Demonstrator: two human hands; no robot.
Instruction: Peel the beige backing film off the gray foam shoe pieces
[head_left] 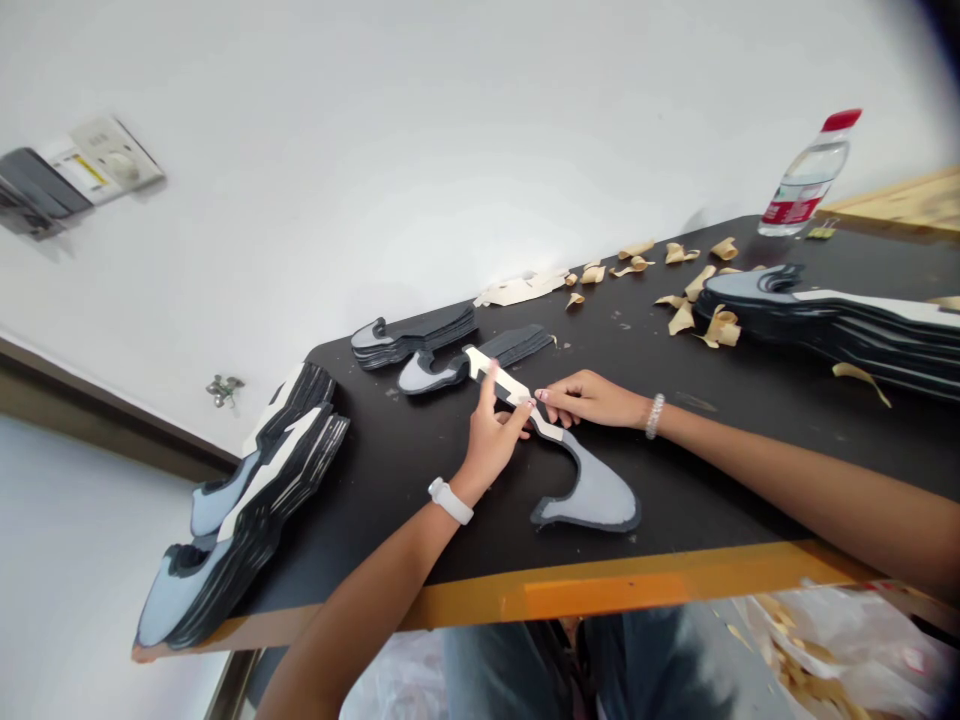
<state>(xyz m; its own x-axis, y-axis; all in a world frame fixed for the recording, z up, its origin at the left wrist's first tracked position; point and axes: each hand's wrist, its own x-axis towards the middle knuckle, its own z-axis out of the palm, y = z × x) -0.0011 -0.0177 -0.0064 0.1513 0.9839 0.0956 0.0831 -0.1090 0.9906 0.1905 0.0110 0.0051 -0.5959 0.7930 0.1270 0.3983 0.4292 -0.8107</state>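
On the dark table in front of me lies a flat grey hook-shaped piece, resembling a shoe upper part, with a dark rim. A white strip runs along its narrow arm. My left hand holds that arm, its index finger stretched along the strip and its thumb on the piece. From the other side, my right hand pinches the arm's edge close to the left thumb. Whatever lies between the right fingertips is too small to make out. Just behind the left hand is a small pile of similar pieces.
Stacks of such pieces stand at the left edge, the back and the right. Curled paper strips lie scattered near the bottle. Orange tape covers the front edge; a plastic bag sits below.
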